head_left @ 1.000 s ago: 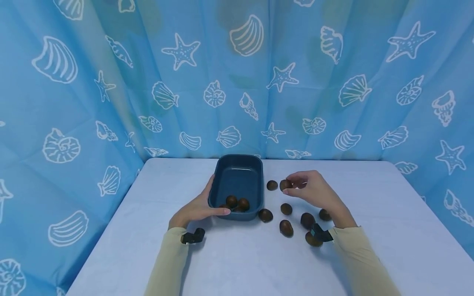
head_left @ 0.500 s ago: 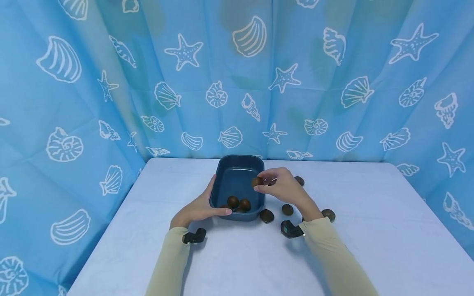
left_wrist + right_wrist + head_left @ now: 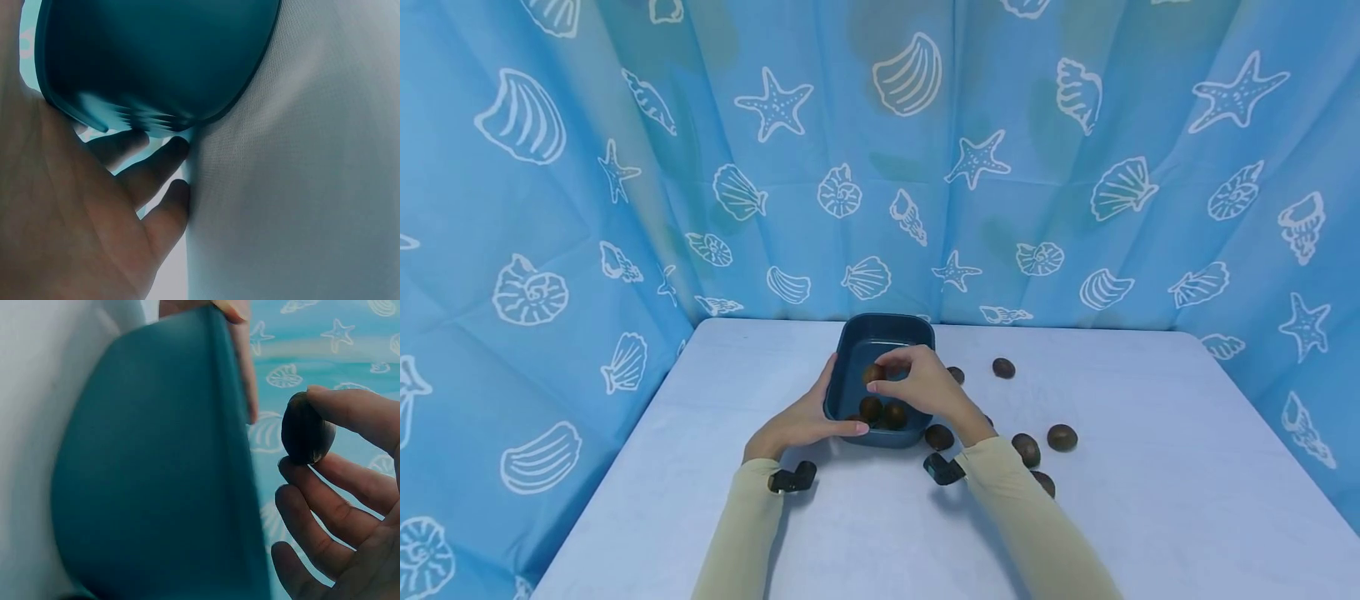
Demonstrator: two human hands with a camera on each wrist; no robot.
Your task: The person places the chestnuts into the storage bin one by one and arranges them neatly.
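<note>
Between the thumb and fingertips of my right hand (image 3: 921,385) is a brown chestnut (image 3: 874,374). This hand hovers over the inside of a dark blue rectangular dish (image 3: 842,354), and the right wrist view shows the pinched chestnut (image 3: 307,430) above the level of the rim. My left hand (image 3: 801,419) grips the dish at its near left corner, thumb at the front rim and fingers along the outer side. Several chestnuts (image 3: 895,414) lie at the near end inside the dish. Another chestnut (image 3: 939,437) lies right by its near right corner.
More chestnuts lie on the white table (image 3: 1150,433) to the right: one chestnut (image 3: 1003,367) farther back, another chestnut (image 3: 1062,437) beyond my right sleeve. That sleeve partly covers others. A blue curtain (image 3: 820,225) with shell prints hangs behind the table.
My right hand has carried a chestnut leftward from the table, across the dish's right rim, to over its inside. My left hand has kept its grip on the dish.
</note>
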